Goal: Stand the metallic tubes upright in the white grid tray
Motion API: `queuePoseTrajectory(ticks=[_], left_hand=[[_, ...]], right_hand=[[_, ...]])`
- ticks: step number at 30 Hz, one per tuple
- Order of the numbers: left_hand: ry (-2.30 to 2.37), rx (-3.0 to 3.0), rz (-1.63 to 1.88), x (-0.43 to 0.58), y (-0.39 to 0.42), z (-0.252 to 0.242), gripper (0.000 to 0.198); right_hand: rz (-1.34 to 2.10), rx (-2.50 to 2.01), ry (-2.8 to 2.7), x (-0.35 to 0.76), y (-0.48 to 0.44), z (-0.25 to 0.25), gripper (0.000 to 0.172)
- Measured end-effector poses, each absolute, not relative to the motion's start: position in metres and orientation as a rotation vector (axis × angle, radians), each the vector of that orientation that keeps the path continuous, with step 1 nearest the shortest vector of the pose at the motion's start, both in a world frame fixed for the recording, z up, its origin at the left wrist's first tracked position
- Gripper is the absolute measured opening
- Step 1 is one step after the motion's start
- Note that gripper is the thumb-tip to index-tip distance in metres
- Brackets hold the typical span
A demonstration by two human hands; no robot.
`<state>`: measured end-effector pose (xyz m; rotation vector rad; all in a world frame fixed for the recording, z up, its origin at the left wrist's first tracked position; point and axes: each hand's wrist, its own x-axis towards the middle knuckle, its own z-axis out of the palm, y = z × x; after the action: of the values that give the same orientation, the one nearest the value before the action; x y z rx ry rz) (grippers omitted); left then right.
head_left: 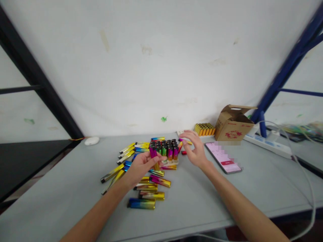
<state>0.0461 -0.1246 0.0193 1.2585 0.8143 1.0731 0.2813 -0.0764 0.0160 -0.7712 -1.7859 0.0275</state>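
Observation:
My left hand (141,167) is closed on a purple-and-gold lighter (153,152), which stands nearly upright at the left front of a block of lighters. Those grouped lighters (170,154) are upright, purple and green with black tops, in a pale tray (174,162) partly hidden by my left fingers. To the right of the tray, my right hand (194,150) is raised with its fingers apart and nothing in it. Loose shiny lighters lie around my left hand, among them a blue-and-gold one (141,203), a purple-and-gold one (160,180) and several yellow-and-silver ones (126,156).
Against the wall stand a block of orange lighters (205,129) and an opened cardboard box (233,129). A lit phone (223,158) lies right of my right hand. Further right are a power strip (267,144) and a white cable (309,188). A white rounded object (92,141) sits far left.

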Motion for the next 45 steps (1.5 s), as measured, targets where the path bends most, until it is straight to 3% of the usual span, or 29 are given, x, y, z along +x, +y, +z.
queuePoseTrajectory(ticks=[8,13,22,25,29,33,45], left_hand=[[0.875,1.582,0.929,0.050,-0.127,0.021,0.038],[0.909,1.631,0.873,0.047,-0.128,0.016,0.035],[0.883,1.602,1.042,0.048,-0.123,0.013,0.041],[1.009,1.623,1.173,0.044,-0.122,0.013,0.041],[1.277,1.790,1.429,0.034,-0.122,0.016,0.022],[1.409,2.004,1.603,0.028,-0.119,0.015,0.017],[1.509,2.465,1.346,0.017,-0.097,-0.007,0.030]], right_hand=[[0.125,-0.625,-1.996,0.236,-0.114,0.022,0.029],[0.307,-0.686,-1.928,0.234,-0.113,0.019,0.021],[0.489,-0.700,-1.709,0.241,-0.107,0.025,0.017],[0.442,-0.725,-1.653,0.251,-0.100,0.026,0.014],[0.294,-0.817,-1.727,0.256,-0.094,0.018,0.013],[0.133,-0.808,-1.883,0.252,-0.094,0.007,0.014],[0.017,-0.679,-1.997,0.250,-0.092,0.001,0.017]])
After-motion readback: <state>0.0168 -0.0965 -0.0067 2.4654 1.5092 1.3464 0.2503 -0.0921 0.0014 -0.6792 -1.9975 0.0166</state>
